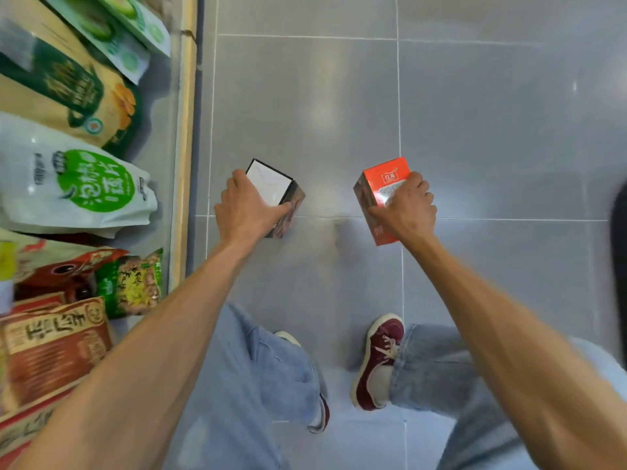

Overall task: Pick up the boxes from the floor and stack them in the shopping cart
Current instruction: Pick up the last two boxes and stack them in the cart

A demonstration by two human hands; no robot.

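- On the white pouch (78, 184), large white Chinese characters are printed inside a green circle and are seen tilted; they are read tentatively as "泡椒面片".
- On the orange box (383, 188), a small label with two Chinese characters is noted; the fine print below it cannot be read.
- On the brown-red carton (51, 347), large Chinese characters are seen sideways and are not deciphered.
- On the green bag (135, 283), the Chinese lettering is too blurred to be read.

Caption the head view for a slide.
Left hand grips a black box, right hand an orange box, over grey tiles.
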